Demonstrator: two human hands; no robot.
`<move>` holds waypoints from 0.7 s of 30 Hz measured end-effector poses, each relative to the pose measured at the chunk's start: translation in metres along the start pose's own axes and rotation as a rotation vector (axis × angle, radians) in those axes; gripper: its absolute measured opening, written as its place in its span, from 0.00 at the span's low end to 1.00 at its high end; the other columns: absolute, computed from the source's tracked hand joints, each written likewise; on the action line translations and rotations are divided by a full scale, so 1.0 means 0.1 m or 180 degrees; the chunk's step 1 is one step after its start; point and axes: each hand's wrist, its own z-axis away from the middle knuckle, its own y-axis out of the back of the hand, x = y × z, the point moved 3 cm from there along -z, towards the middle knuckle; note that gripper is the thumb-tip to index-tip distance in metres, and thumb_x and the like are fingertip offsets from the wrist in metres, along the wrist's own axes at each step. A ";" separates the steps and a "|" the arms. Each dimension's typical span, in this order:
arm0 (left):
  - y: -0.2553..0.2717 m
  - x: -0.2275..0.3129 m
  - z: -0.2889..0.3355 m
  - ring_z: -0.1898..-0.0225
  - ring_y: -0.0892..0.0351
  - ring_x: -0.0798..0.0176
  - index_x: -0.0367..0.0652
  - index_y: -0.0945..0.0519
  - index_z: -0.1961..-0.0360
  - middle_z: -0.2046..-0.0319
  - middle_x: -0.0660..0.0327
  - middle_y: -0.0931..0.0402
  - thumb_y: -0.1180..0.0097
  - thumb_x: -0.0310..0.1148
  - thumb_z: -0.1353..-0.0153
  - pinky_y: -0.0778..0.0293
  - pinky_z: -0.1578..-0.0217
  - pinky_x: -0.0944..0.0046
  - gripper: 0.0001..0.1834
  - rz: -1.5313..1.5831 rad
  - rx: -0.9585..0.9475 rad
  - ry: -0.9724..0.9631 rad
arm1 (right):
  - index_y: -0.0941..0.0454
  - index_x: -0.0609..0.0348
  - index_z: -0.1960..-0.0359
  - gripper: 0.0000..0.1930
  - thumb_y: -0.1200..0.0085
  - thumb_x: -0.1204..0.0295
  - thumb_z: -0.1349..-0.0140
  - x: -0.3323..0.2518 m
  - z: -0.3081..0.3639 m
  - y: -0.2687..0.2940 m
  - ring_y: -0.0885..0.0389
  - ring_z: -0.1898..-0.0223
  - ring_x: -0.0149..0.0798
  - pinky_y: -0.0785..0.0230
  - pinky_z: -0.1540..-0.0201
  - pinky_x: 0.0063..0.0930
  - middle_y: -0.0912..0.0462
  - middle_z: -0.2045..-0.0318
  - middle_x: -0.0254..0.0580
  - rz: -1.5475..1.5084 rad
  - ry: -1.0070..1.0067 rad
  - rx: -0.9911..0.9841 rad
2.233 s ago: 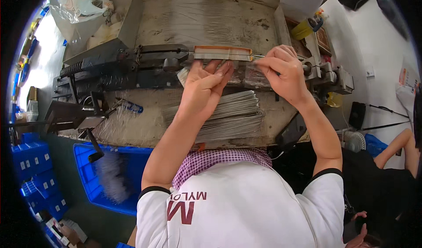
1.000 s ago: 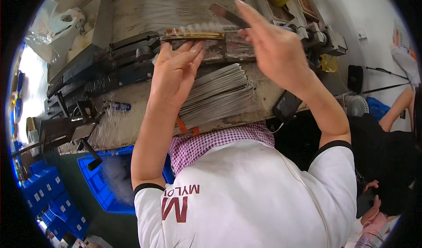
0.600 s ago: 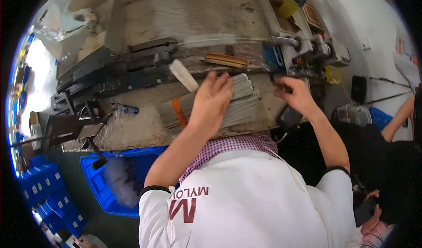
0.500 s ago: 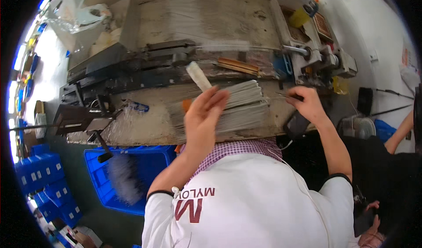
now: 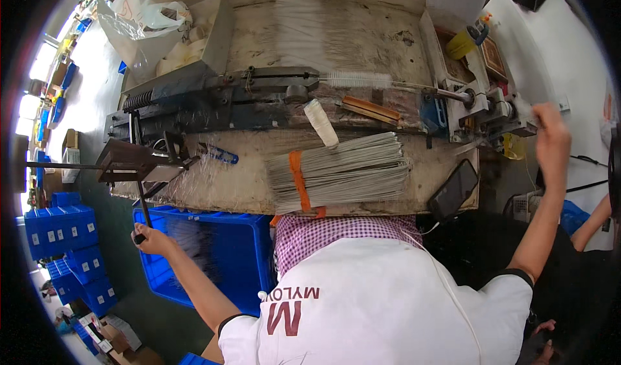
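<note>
My left hand is closed around the black knob of a lever at the machine's left end, above a blue bin. My right hand is raised beside the motor end of the machine, its fingers curled; what they hold, if anything, I cannot make out. Between the dark clamp and the metal spindle stretches a thin wire with a clear-bristled brush section. On the bench in front of me lies a bundle of grey metal wires with an orange band around it.
A white wrapped stick touches the bundle's far side. Wooden strips lie beyond it. A phone with a cable sits at the bench's right edge. Blue-handled cutters lie left. The blue bin holds dark bristly pieces.
My left hand has gone from above the wire bundle to the lever knob at the left. My right hand has moved from over the bench to the machine's right end.
</note>
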 end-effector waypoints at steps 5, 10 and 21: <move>-0.10 0.54 0.65 0.54 0.26 0.53 0.28 0.30 0.47 0.52 0.45 0.27 0.45 0.30 0.39 0.31 0.53 0.57 0.22 0.0341 -0.0855 0.0106 | 0.25 0.63 0.58 0.09 0.50 0.71 0.36 0.20 -0.12 -0.17 0.22 0.69 0.28 0.32 0.67 0.22 0.18 0.69 0.40 -0.1973 -0.1655 0.0811; -0.07 1.76 1.69 0.31 0.54 0.49 0.31 0.46 0.36 0.34 0.46 0.49 0.48 0.23 0.42 0.61 0.33 0.55 0.33 0.0915 -0.1795 -0.1473 | 0.30 0.67 0.57 0.10 0.54 0.73 0.34 -0.73 -0.67 -0.61 0.18 0.70 0.33 0.29 0.70 0.25 0.20 0.69 0.45 -0.2742 -0.1284 0.0063; -0.52 3.44 2.47 0.83 0.35 0.69 0.42 0.31 0.62 0.83 0.67 0.38 0.51 0.44 0.35 0.33 0.83 0.67 0.15 0.5512 -0.5460 0.6604 | 0.36 0.66 0.58 0.06 0.59 0.77 0.33 -1.14 -1.05 -1.30 0.21 0.68 0.34 0.27 0.65 0.31 0.28 0.68 0.43 -0.4306 -0.1390 -0.1481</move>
